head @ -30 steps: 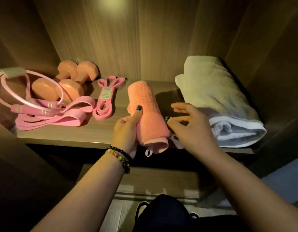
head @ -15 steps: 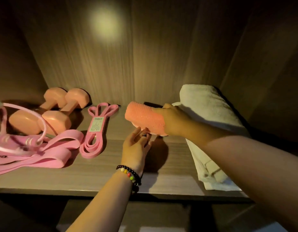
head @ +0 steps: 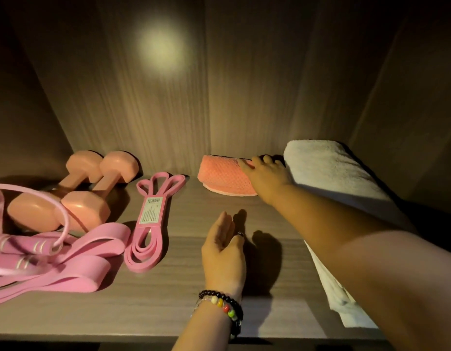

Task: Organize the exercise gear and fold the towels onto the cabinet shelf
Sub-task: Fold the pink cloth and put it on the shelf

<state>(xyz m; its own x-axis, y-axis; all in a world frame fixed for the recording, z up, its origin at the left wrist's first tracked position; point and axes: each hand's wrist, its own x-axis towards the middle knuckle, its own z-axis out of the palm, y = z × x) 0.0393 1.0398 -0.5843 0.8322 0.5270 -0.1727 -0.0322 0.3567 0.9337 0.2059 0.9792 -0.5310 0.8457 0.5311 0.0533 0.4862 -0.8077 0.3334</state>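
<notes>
Right hand (head: 266, 173) reaches to back of cabinet shelf (head: 183, 295), fingers curled over right end of folded orange towel (head: 223, 177); towel lies on shelf against back wall, just beside white towel (head: 330, 171). Left hand (head: 223, 249) hovers above shelf, fingers straight and together, holding nothing. Dumbbells (head: 75, 196), resistance band (head: 151, 219), jump rope (head: 29, 239) at left.

Both forearms bare, no sleeves in frame. Left wrist: beaded bracelet (head: 225, 306), mostly dark round beads plus a short run of white, yellow, orange, red and green ones. Left hand (head: 223, 252): small dark-topped ring (head: 240, 234) on one finger. Right hand (head: 266, 173): nothing worn that shows.
</notes>
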